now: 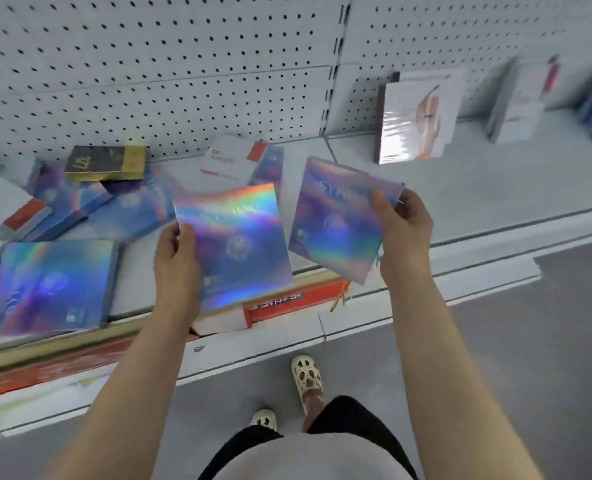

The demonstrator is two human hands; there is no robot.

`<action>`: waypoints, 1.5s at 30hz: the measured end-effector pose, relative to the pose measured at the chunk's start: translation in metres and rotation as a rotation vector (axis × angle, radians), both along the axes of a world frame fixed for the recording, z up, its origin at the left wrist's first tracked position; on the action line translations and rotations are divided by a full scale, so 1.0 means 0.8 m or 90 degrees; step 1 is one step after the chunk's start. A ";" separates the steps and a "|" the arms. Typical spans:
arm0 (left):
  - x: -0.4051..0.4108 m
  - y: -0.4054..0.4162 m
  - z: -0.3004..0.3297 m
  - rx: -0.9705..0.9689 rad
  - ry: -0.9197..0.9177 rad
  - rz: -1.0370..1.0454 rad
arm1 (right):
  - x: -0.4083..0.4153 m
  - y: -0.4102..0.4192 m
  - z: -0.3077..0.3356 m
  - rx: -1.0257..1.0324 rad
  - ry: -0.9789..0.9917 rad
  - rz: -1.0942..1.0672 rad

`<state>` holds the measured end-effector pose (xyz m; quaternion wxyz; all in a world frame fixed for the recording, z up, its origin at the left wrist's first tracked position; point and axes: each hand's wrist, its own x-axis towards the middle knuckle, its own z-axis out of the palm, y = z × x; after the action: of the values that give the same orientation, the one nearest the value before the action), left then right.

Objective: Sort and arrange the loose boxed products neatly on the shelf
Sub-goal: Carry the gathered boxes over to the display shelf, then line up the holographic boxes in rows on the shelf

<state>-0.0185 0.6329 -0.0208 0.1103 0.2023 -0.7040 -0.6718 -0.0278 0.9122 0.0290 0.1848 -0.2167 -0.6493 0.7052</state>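
Observation:
I hold two flat holographic blue-purple boxes above the front of a white shelf (478, 188). My left hand (176, 258) grips the left edge of one holographic box (234, 244), thumb on its face. My right hand (403, 230) pinches the right edge of the second holographic box (336, 220), which is tilted. Another holographic box (52, 285) lies flat at the shelf's front left. Behind it is a loose pile of similar boxes (128, 209), a black and gold box (105, 162) and a white box with a red label (232, 161).
A white wrapped box with a pink picture (415, 119) stands upright against the pegboard back wall (149, 71); further white boxes (519, 102) stand at the right. A red and white box (239, 317) lies on the lower shelf edge. My feet stand on grey floor (547, 341).

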 end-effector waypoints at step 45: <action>-0.125 0.950 0.018 0.031 0.026 -0.366 | 0.083 0.891 -0.003 0.002 -0.015 -0.291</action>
<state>-0.1188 1.3932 -0.0067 -0.0759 -0.0166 -0.7137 -0.6962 0.0388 1.6246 0.0263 0.3324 -0.3663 -0.5868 0.6411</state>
